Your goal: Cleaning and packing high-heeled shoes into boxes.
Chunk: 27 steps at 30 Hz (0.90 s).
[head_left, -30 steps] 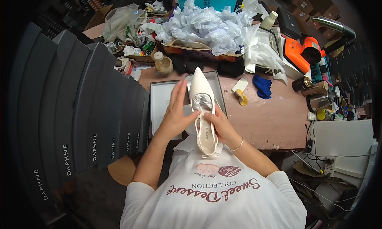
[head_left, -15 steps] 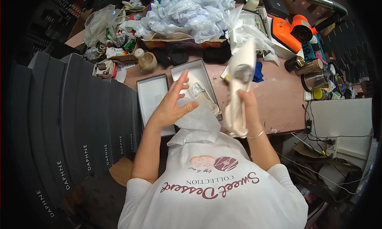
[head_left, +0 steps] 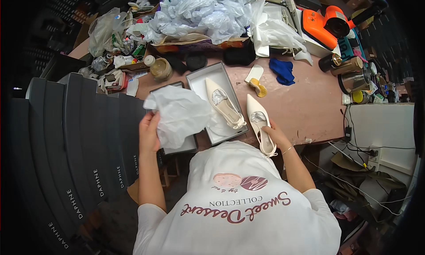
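Note:
In my left hand [head_left: 149,130], fingers closed on its edge, hangs a sheet of white tissue paper [head_left: 179,117] that covers much of a grey box lid [head_left: 188,142]. Beside the lid an open shoebox [head_left: 201,75] holds one cream pointed slingback shoe [head_left: 224,106], with a small bow at its heel. Silvery stuffing shows inside its toe. My right hand [head_left: 276,135] grips a matching cream shoe [head_left: 256,108] just right of the box, toe pointing away from me. Its far side is partly hidden by my fingers.
Stacked dark grey shoeboxes [head_left: 84,135] rise on my left. Crumpled white paper [head_left: 203,16] fills a box at the back. A jar [head_left: 160,69], a blue cloth [head_left: 282,71], a yellow piece [head_left: 257,87] and an orange machine [head_left: 318,27] stand or lie around the table.
My left hand, open before, has taken hold of the tissue paper and moved it left over the lid. My right hand has lowered the shoe beside the box and turned its opening up.

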### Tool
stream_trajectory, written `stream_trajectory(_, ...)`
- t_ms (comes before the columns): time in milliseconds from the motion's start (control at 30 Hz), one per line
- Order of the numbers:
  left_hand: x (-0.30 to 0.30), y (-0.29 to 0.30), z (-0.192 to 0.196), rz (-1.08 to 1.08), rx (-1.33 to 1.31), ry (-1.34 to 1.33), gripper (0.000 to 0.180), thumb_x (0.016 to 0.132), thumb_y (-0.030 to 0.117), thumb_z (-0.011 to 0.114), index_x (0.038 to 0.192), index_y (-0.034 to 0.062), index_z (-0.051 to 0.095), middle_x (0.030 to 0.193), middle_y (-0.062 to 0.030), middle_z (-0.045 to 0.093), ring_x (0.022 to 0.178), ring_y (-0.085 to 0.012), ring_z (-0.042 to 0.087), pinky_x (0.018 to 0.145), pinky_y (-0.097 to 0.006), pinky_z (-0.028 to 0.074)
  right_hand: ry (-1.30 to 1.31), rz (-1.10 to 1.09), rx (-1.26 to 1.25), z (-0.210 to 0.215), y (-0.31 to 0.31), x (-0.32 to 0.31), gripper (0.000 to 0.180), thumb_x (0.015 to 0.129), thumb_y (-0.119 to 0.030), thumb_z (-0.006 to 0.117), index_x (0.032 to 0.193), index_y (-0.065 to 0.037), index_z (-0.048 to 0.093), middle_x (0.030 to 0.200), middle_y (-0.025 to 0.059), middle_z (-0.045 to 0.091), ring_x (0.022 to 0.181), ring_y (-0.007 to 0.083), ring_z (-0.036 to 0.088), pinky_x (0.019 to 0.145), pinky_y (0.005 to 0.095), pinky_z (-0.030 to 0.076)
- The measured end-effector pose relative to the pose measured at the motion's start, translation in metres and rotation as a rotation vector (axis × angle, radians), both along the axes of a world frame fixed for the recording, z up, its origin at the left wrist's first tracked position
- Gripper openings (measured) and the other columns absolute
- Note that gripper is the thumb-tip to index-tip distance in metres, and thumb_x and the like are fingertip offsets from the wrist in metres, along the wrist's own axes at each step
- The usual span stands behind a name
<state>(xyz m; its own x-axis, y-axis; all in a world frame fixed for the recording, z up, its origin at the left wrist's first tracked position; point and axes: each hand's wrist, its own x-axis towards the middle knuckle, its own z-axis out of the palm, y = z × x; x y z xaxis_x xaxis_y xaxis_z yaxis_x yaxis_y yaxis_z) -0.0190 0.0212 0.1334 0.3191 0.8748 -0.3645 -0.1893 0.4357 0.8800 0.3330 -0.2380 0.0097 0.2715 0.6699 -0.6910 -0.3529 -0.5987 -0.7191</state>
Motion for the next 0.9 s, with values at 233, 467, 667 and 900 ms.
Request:
stream_trajectory(233,-0.008,-0.012,0.039,0.527,0.912,0.579,0.015,0.092,0.008,0.055,0.098,-0.0059,0.056,0.089,-0.0077,0.061,0.077,-0.0145,0.057,0.067,-0.029,0.048,-0.995,0.480,0.254,0.080,0.063,-0.010,0.070,0.076,-0.034,0.073,0.132,-0.003,0.044,0.140,0.0261,0.034,0.129,0.0396,0.036,0.105,0.0450,0.033)
stream_trajectory(467,0.058,-0.029,-0.020,-0.185,0.795,0.754,0.055,0.074,0.014,0.075,0.123,0.0017,0.054,0.109,-0.0137,0.060,0.092,-0.0273,0.058,0.083,-0.037,0.047,-1.200,0.854,0.551,0.080,0.102,-0.067,0.034,0.064,-0.017,0.075,0.092,-0.005,0.060,0.122,0.0111,0.054,0.124,0.0361,0.042,0.104,0.0477,0.033)
stream_trajectory(667,0.120,-0.009,-0.053,-0.372,0.824,0.675,0.095,0.070,0.017,0.078,0.146,0.0073,0.022,0.130,-0.0243,0.044,0.120,-0.0365,0.047,0.100,-0.040,0.039,-1.118,0.825,0.796,0.148,0.086,-0.097,0.030,0.061,-0.008,0.074,0.085,-0.004,0.056,0.116,0.0105,0.057,0.120,0.0369,0.046,0.092,0.0412,0.047)
stream_trajectory(900,0.119,0.007,-0.074,-0.286,0.678,0.541,0.071,0.071,0.013,0.073,0.135,0.0064,0.044,0.108,-0.0243,0.060,0.102,-0.0360,0.060,0.087,-0.040,0.047,-0.915,0.698,0.774,0.158,0.085,-0.101,0.038,0.070,-0.016,0.075,0.099,-0.004,0.054,0.125,0.0160,0.050,0.121,0.0378,0.046,0.093,0.0416,0.045)
